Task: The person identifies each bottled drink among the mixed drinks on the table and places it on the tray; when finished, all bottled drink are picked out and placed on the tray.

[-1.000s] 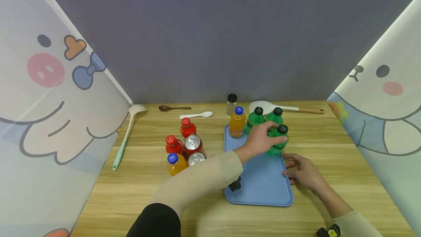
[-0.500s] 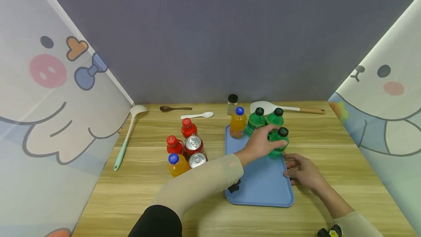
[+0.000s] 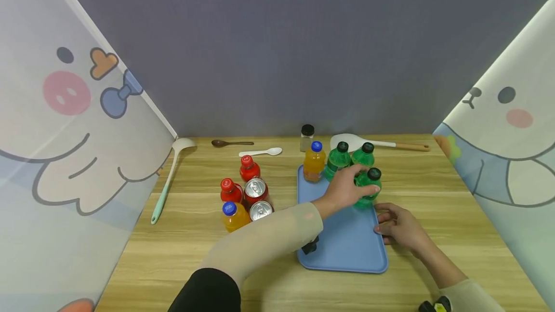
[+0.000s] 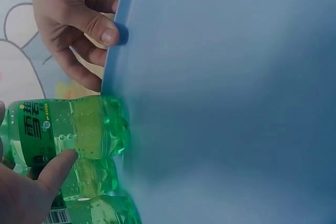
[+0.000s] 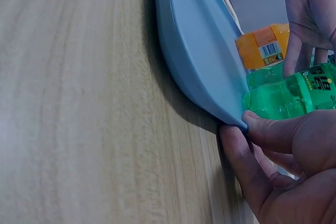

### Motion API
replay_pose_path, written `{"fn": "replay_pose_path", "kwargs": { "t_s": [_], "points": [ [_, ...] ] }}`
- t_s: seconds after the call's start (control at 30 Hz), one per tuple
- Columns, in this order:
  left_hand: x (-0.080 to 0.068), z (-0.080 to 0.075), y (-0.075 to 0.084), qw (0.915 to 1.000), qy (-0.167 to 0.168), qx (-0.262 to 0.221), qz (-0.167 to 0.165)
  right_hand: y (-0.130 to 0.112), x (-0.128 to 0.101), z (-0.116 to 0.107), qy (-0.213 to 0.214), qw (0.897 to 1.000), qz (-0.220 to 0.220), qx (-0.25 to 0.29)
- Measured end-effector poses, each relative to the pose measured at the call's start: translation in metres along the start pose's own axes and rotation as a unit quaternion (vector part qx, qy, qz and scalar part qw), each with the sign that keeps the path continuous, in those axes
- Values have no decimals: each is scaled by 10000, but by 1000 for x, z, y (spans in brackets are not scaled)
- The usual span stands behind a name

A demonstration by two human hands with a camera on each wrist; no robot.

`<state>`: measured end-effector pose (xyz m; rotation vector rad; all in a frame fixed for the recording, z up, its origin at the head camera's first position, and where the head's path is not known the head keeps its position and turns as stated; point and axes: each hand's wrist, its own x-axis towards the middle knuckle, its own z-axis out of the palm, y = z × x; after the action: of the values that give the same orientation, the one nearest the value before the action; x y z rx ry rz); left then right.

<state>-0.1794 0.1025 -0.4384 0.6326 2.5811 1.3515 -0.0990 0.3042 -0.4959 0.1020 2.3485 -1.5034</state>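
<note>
My left hand (image 3: 344,188) reaches across the blue tray (image 3: 347,247) and grips a green soda bottle (image 3: 366,201) at the tray's right side. In the left wrist view the thumb lies along the label of this upright bottle (image 4: 79,129). Behind it on the tray stand two more green bottles, one (image 3: 337,160) beside an orange drink bottle (image 3: 313,165) with a blue cap. My right hand (image 3: 401,227) pinches the tray's right rim between thumb and fingers, just below the bottle, as the right wrist view shows closely.
Left of the tray stand red-capped bottles (image 3: 249,170), two cans (image 3: 256,188) and another orange drink bottle (image 3: 235,218), partly behind the left sleeve. Along the back lie small spoons (image 3: 260,152), a spatula (image 3: 381,142) and a black-lidded jar (image 3: 307,138). A ladle (image 3: 166,182) lies far left.
The gripped green bottle has shifted slightly toward me, away from the two behind it, then stayed in place. The right hand keeps its hold on the tray rim.
</note>
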Motion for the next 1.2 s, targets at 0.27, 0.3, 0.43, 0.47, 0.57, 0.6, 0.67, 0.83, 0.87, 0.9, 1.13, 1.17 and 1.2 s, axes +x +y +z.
{"fn": "replay_pose_path", "kwargs": {
  "t_s": [0.27, 0.3, 0.43, 0.47, 0.57, 0.6, 0.67, 0.83, 0.87, 0.9, 1.13, 1.17, 1.2],
  "points": [
    [1, -6, 2, 9997, -188, 75, -134, -2, 1, 1, -5, 10000, -14, -31],
    [1, -7, 2, 9995, -228, 127, -172, -2, 1, 2, -3, 10000, -9, -35],
    [-1, -15, 6, 9984, -412, 295, -253, -2, 3, 4, 19, 10000, 43, -52],
    [-2, -17, 8, 9981, -451, 346, -256, -2, 3, 4, 20, 10000, 59, -62],
    [-5, -25, 12, 9973, -526, 452, -239, -2, 3, 5, 32, 9999, 110, -75],
    [-7, -28, 13, 9972, -530, 465, -244, -2, 4, 5, 31, 9999, 122, -81],
    [-11, -34, 16, 9969, -505, 540, -253, -2, 3, 5, 29, 9999, 140, -91],
    [-20, -51, 21, 9969, -443, 610, -223, -1, 1, 3, 61, 9998, 132, -114],
    [-22, -55, 23, 9970, -439, 610, -196, -1, 1, 3, 64, 9998, 116, -118],
    [-24, -59, 24, 9969, -436, 630, -178, -1, 1, 2, 66, 9999, 107, -117],
    [-40, -94, 29, 9969, -540, 559, -91, 0, -1, 1, 49, 9999, 72, -99],
    [-42, -100, 29, 9974, -544, 466, -54, 0, -1, 1, 64, 9999, 55, -106],
    [-45, -106, 28, 9980, -542, 338, -12, 0, 0, 1, 81, 9999, 42, -108]
  ]
}}
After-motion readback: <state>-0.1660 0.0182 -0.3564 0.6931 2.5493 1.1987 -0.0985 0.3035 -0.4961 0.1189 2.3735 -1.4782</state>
